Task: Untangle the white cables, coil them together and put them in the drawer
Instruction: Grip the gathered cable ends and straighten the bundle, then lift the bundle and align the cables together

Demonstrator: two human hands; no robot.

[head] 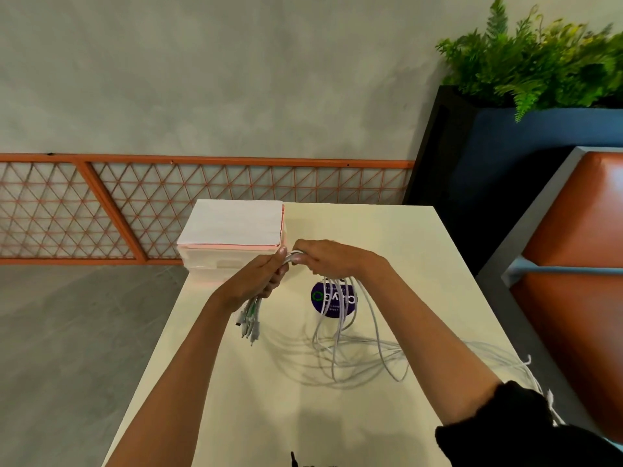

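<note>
Both hands [290,264] grip white cables [337,332]; grip point hidden.

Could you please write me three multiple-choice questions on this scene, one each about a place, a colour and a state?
1. Where is the drawer unit? A. far left corner of the table B. on the floor C. on the bench
2. What colour is the round sticker? A. red B. purple C. yellow
3. The cables are: A. in the drawer B. held in both hands C. lying untouched

1 A: it stands by the far left edge. 2 B: purple shows around its green ring. 3 B: the left hand and the right hand each grip them.
</note>
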